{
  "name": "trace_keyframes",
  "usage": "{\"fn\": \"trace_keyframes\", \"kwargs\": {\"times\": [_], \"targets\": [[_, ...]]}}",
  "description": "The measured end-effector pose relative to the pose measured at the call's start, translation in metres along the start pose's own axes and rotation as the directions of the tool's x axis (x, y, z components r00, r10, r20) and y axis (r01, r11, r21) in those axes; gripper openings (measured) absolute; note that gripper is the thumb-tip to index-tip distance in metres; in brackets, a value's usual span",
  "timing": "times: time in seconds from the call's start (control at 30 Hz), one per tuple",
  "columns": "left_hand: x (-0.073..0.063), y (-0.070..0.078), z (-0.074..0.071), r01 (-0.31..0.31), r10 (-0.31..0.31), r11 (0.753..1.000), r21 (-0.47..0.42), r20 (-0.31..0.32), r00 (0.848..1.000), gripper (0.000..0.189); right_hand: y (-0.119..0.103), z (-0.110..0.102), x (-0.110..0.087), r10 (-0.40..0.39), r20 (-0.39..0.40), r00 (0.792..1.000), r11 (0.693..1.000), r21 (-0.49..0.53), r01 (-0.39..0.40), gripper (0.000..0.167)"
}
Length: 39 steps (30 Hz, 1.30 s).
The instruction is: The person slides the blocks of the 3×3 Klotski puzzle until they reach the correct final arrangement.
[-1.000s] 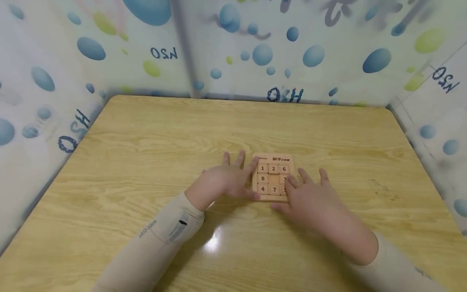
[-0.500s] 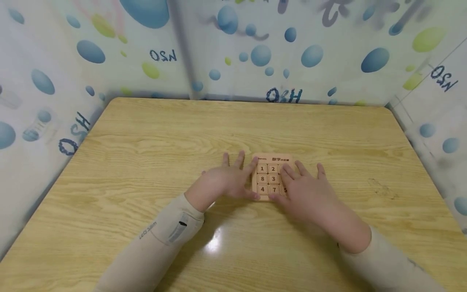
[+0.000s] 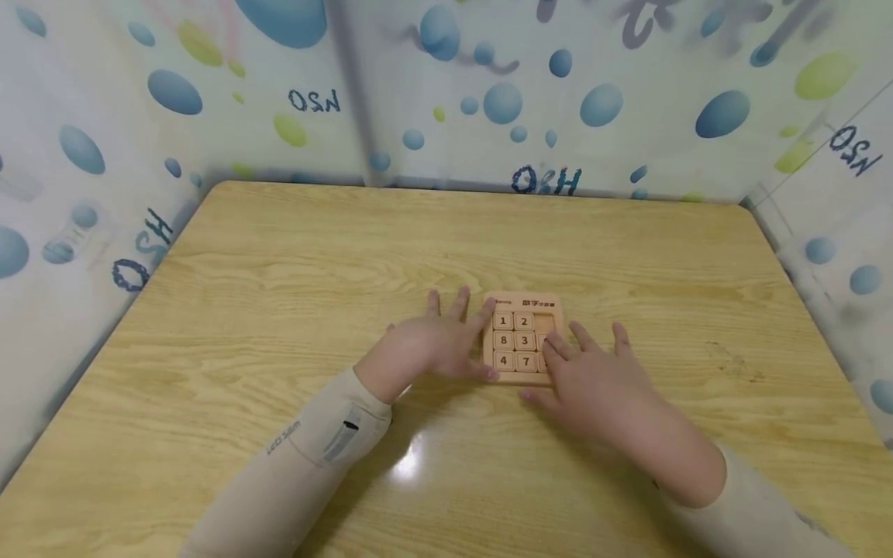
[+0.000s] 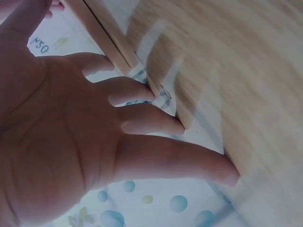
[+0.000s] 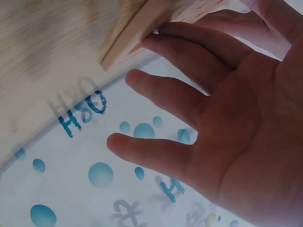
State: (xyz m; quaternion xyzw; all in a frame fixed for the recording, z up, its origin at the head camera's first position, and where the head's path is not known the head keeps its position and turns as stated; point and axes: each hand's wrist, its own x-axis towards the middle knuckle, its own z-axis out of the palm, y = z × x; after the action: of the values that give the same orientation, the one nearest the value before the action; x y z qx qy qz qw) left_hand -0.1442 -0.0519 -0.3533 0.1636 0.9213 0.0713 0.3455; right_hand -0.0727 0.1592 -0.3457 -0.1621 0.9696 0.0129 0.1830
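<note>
A wooden number sliding puzzle (image 3: 521, 298) lies flat on the table in the head view. The top row shows tiles 1 and 2, with a bare slot at its right end. Tiles 8 and 3 (image 3: 525, 340) fill the left and middle of the second row, and 4 and 7 those of the bottom row. My left hand (image 3: 436, 345), fingers spread, touches the frame's left side with index finger and thumb. Fingertips of my right hand (image 3: 600, 384) rest on the right column, mostly covering its middle and lower tiles. Both wrist views show the fingers extended beside the puzzle's edge.
The wood-grain table (image 3: 293, 256) extends around the puzzle on all sides. A wall covering (image 3: 391, 77) with blue and green drops stands along its far edge and both sides. A bright light reflection (image 3: 408, 461) shows on the near tabletop.
Tile 3 has slid left into the middle. The right fingers went up to the top-right tile, then drew it down, leaving the top-right slot bare. The left hand stays put.
</note>
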Motion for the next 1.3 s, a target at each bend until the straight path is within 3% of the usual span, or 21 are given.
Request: {"fn": "trace_keyframes", "kwargs": {"times": [0.37,0.73,1.03,1.2,1.3], "targets": [[0.000,0.001,0.000,-0.004,0.004,1.000,0.006,-0.002,1.000,0.110,-0.015,0.003,0.002,-0.071,-0.023,0.997,0.997,0.017,0.071,0.079],[0.000,0.000,-0.002,-0.008,0.008,1.000,-0.008,0.010,1.000,0.112,-0.014,0.004,-0.004,0.013,0.002,1.000,1.000,-0.020,-0.013,0.087],[0.001,-0.001,0.000,0.008,-0.008,1.000,-0.002,0.007,1.000,0.112,0.001,0.004,0.017,-0.022,-0.035,0.999,1.000,-0.016,0.022,0.081],[0.002,0.000,0.000,0.007,-0.007,1.000,0.009,0.011,1.000,0.111,-0.007,0.006,0.009,-0.098,-0.037,0.995,0.995,-0.007,0.097,0.083],[0.001,0.001,-0.001,0.003,-0.003,1.000,0.013,0.005,1.000,0.111,-0.009,0.005,0.004,-0.062,-0.029,0.998,0.998,-0.008,0.061,0.085]]}}
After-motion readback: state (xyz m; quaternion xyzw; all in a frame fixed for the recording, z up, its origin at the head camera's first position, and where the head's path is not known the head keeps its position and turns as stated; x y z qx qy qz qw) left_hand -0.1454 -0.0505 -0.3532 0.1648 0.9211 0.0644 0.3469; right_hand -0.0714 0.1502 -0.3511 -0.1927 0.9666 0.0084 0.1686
